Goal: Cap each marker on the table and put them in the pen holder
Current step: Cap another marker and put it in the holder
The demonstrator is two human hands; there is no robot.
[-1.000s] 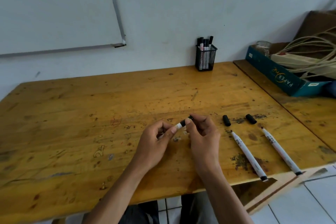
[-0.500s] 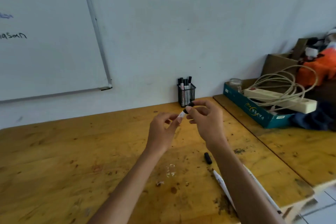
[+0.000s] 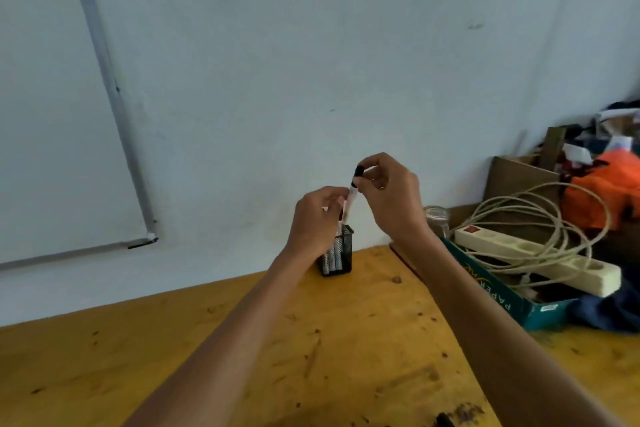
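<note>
Left hand (image 3: 317,215): fingers curled, pinching lower barrel of white marker with black cap (image 3: 352,196). Right hand (image 3: 391,198): thumb and forefinger pinching black cap at top, other fingers loosely curled. Marker near upright, top tilted slightly right, cap seated, held in air just above black wire-mesh pen holder (image 3: 341,253); lower end hidden behind left hand. Holder stands at far edge of worn yellow wooden table (image 3: 346,357), near far right corner, white marker barrels visible inside.
</note>
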